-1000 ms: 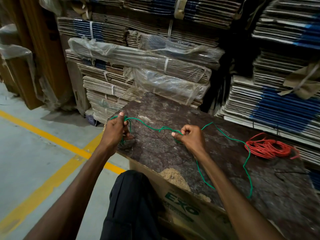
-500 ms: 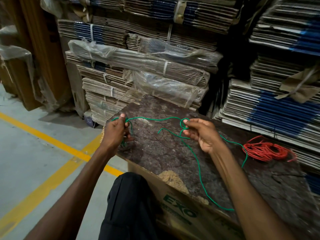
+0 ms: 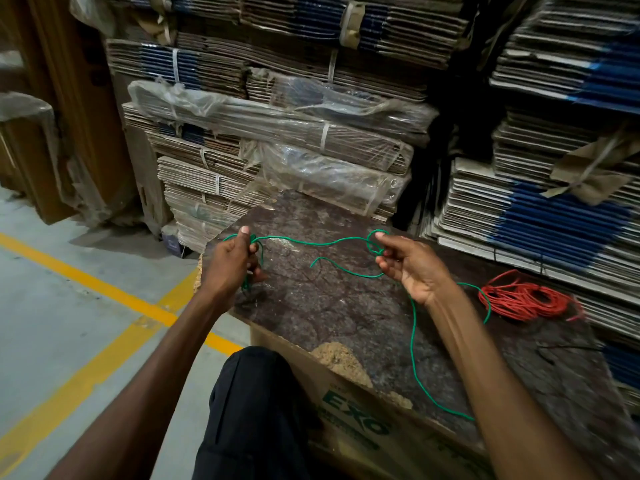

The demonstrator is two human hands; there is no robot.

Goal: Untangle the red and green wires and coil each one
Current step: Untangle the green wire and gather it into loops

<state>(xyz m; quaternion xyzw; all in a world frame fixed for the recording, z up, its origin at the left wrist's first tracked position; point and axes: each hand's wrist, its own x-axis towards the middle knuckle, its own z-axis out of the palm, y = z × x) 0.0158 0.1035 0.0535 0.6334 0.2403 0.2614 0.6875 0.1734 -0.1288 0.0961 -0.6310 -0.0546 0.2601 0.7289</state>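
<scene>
Green wire (image 3: 311, 242) is now running taut-ish between my two hands above the board's far-left corner, and that's the change: a second ago the right hand was lower, nearer the middle of the board, and it's been lifting the strand up and out toward the far edge. Left hand (image 3: 230, 263) is clamping the started green loops at the left edge and isn't moving. Right hand (image 3: 410, 263) is pinching a small loop of green between thumb and fingertips; the loop is looking like a kink or loose knot, can't confirm which. A free end is curling under the span onto the board (image 3: 339, 306). The rest of the green is trailing from under my right wrist toward the near edge, with another bend reaching toward the right.

Red wire (image 3: 523, 299) is sitting coiled on the board's right side, well apart from the green, so I'm reading untangling as done and red as finished.

Meaning: I'm working slack out of the green, and that loop likely needs clearing before I'm winding the next turn onto the left-hand bundle.
</scene>
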